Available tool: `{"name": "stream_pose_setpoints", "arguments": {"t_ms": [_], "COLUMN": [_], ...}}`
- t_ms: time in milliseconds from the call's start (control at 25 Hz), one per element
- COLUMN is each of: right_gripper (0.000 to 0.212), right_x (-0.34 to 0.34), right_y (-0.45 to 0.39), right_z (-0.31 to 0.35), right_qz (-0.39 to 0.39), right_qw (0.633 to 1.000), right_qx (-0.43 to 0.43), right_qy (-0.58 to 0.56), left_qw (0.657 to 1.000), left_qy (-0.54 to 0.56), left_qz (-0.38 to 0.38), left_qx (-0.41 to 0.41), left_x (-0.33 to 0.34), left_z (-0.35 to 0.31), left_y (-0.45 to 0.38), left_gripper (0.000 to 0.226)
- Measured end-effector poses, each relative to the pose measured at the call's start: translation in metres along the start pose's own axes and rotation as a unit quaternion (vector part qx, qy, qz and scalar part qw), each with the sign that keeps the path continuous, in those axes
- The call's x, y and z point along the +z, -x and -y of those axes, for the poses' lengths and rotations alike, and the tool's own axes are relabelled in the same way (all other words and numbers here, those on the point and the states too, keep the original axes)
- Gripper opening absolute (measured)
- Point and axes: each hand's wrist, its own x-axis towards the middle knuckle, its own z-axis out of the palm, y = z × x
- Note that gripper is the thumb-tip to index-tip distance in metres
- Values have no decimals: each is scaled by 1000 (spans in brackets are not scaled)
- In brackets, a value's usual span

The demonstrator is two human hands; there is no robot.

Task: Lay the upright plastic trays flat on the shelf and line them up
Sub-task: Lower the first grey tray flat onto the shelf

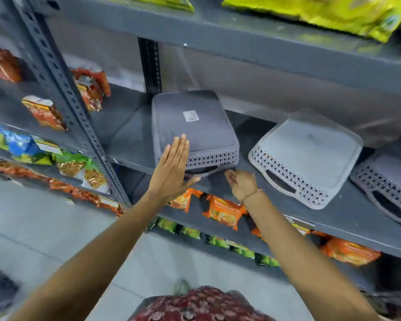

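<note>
the left hand point(171, 169) is flat with fingers spread together, palm against the near left corner of the dark grey tray point(195, 128), which lies upside down on the shelf point(347, 212). the right hand point(241, 181), open and loose, sits just below that tray's front edge. right of it lie a light grey tray point(308, 158) and another dark tray point(389, 188), also face down.
</note>
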Motion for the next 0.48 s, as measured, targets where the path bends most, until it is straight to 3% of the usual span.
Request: {"name": "stream_pose_setpoints", "arguments": {"t_ms": [40, 280, 360, 480], "right_gripper": [34, 34, 25, 30], "right_x": [4, 12, 11, 17], "right_y": [-4, -11, -5, 14], "right_z": [1, 2, 4, 7], "right_qz": [-2, -12, -11, 9], "right_qw": [1000, 998, 998, 996], "right_qx": [-6, 37, 23, -38], "right_qy": [-3, -54, -62, -78], "left_qw": [1000, 999, 999, 998], "left_qy": [-10, -41, -44, -57], "left_qz": [1, 13, 8, -13], "left_qx": [0, 14, 3, -14], "left_x": [1, 5, 4, 2], "left_z": [2, 10, 11, 11], "left_y": [-1, 2, 1, 1], "left_gripper": [99, 106, 109, 110]}}
